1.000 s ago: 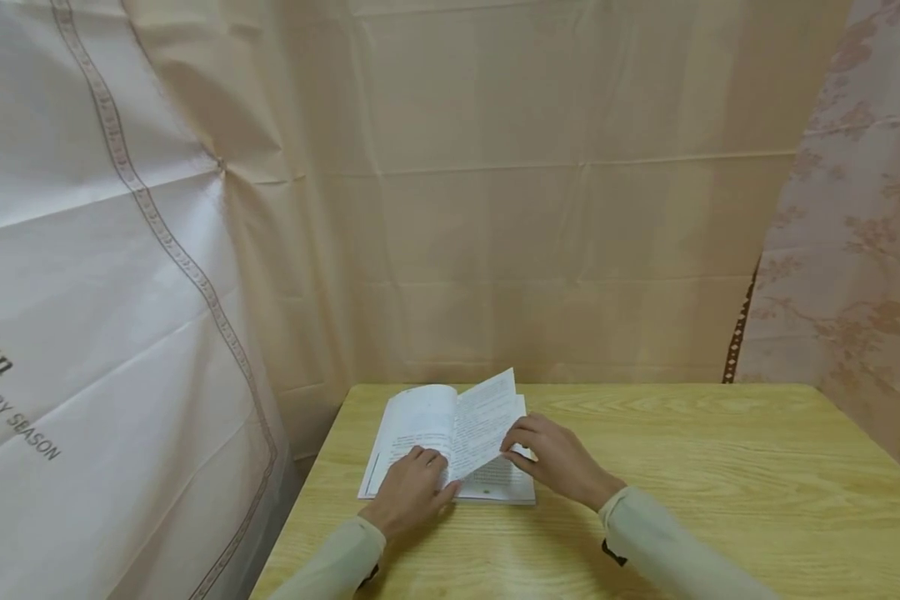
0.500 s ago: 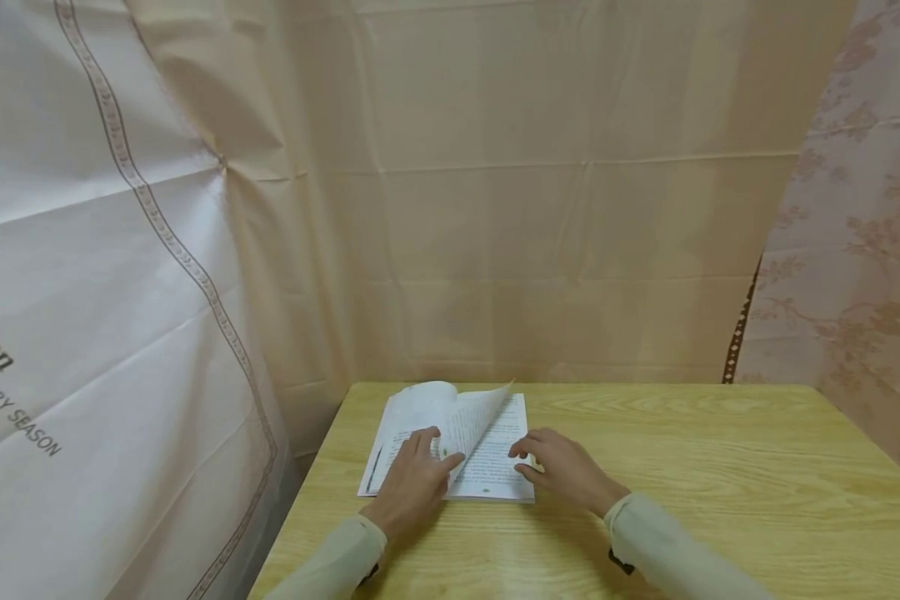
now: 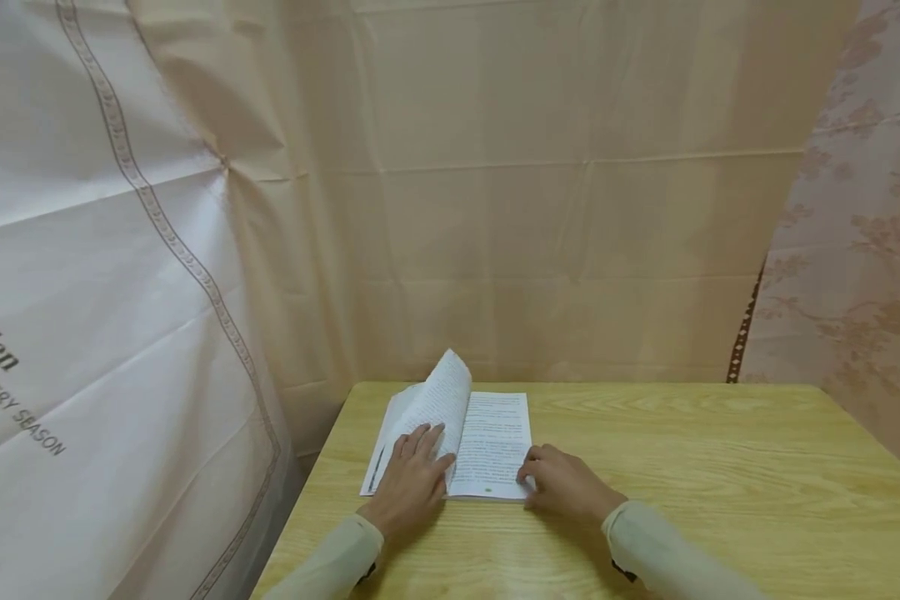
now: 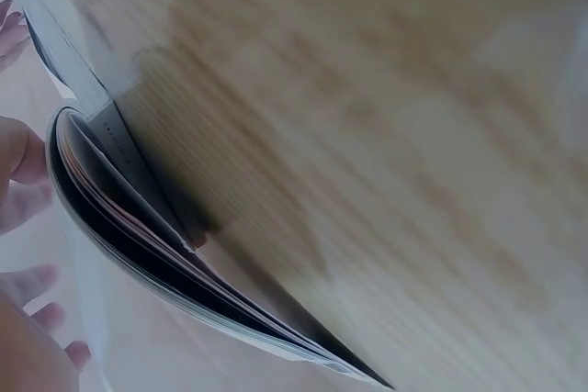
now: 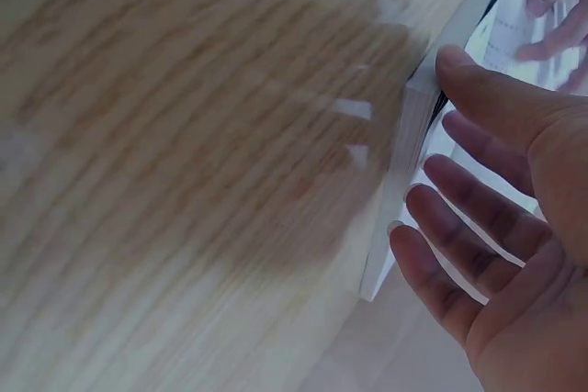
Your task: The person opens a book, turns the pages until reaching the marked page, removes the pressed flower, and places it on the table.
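Observation:
An open paperback book lies on the wooden table, printed text on its pages. One leaf stands curved up over the left half, its top corner raised. My left hand rests on that side with fingers spread, thumb near the spine. At the lower right corner of the book is my right hand, fingers loosely bent. In the right wrist view, the right thumb touches the corner of the page block, and the other fingers lie along its side. The left wrist view shows the curved pages edge-on.
The wood-grain table extends to the right of the book. A beige cloth hangs behind its far edge. White printed sheeting hangs at the left, and a floral cloth at the right.
The leaf has swung from the right side over to the left, after the right hand let it go. The left hand now lies on it; the right hand has moved slightly down to the book's corner.

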`<state>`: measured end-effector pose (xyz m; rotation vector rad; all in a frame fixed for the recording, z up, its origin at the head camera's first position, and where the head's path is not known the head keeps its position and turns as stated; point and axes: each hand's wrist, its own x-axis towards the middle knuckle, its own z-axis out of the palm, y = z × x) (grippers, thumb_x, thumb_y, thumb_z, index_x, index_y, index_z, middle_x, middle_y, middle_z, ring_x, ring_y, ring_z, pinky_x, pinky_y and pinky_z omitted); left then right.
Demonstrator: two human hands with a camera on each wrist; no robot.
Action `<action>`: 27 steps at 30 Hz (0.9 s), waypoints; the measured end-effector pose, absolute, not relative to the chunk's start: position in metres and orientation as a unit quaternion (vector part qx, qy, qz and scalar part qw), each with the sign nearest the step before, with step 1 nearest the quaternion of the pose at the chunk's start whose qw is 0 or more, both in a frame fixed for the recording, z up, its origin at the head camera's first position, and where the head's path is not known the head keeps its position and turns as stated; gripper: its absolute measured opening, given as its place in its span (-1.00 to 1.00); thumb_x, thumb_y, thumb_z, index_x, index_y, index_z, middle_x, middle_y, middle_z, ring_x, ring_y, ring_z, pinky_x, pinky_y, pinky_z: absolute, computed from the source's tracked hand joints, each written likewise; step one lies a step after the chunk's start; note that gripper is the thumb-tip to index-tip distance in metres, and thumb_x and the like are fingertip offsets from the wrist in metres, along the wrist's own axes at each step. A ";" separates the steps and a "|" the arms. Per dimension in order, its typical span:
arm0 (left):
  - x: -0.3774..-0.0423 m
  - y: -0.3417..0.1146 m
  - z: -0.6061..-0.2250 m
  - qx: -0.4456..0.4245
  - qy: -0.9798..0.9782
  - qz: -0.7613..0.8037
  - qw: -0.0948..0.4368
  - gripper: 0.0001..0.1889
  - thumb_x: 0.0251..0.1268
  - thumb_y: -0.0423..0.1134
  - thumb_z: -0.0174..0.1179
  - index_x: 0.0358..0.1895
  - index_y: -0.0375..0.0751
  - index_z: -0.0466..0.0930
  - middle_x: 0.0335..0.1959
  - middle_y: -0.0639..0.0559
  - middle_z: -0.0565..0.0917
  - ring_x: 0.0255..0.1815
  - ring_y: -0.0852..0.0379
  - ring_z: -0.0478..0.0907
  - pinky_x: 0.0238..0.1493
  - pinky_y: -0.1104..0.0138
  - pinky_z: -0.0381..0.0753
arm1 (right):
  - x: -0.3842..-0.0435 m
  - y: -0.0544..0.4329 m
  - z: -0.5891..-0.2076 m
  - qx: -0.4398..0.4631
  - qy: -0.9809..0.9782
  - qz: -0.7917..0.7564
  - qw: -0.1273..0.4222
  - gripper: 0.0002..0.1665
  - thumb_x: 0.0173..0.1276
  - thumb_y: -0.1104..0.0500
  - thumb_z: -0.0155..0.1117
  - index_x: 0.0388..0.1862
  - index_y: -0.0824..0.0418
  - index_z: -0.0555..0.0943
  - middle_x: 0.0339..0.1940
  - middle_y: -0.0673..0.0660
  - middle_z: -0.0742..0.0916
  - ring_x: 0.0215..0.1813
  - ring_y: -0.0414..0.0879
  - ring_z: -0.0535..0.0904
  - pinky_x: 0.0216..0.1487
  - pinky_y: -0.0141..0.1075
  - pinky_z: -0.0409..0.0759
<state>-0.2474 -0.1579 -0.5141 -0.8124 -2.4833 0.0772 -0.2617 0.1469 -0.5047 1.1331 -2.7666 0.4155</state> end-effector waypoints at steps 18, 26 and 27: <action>-0.245 -0.165 -0.514 -0.310 -0.926 -0.043 0.209 -0.91 0.47 -0.14 0.05 -0.20 0.04 0.53 -0.15 0.12 0.58 -0.04 0.09 0.51 -0.13 0.19 0.56 | -0.265 0.148 -0.496 0.425 -0.890 0.147 0.078 -0.94 0.24 0.20 0.46 -0.30 0.06 0.81 -0.35 -0.16 0.71 -0.35 -0.35 0.42 -0.34 -0.44 0.49; -0.246 -0.163 -0.514 -0.316 -0.925 -0.047 0.206 -0.90 0.47 -0.16 0.05 -0.19 0.02 0.55 -0.13 0.12 0.59 0.00 0.09 0.50 -0.05 0.20 0.55 | -0.263 0.146 -0.491 0.426 -0.890 0.122 0.106 -0.94 0.19 0.19 0.50 -0.36 0.02 0.82 -0.42 -0.21 0.68 -0.39 -0.36 0.38 -0.41 -0.48 0.45; -0.246 -0.162 -0.514 -0.317 -0.924 -0.050 0.208 -0.91 0.46 -0.16 0.06 -0.20 0.01 0.56 -0.13 0.11 0.59 0.00 0.09 0.50 -0.04 0.19 0.55 | -0.263 0.145 -0.490 0.422 -0.892 0.123 0.107 -0.94 0.18 0.19 0.51 -0.38 0.01 0.81 -0.43 -0.22 0.68 -0.39 -0.36 0.38 -0.41 -0.48 0.45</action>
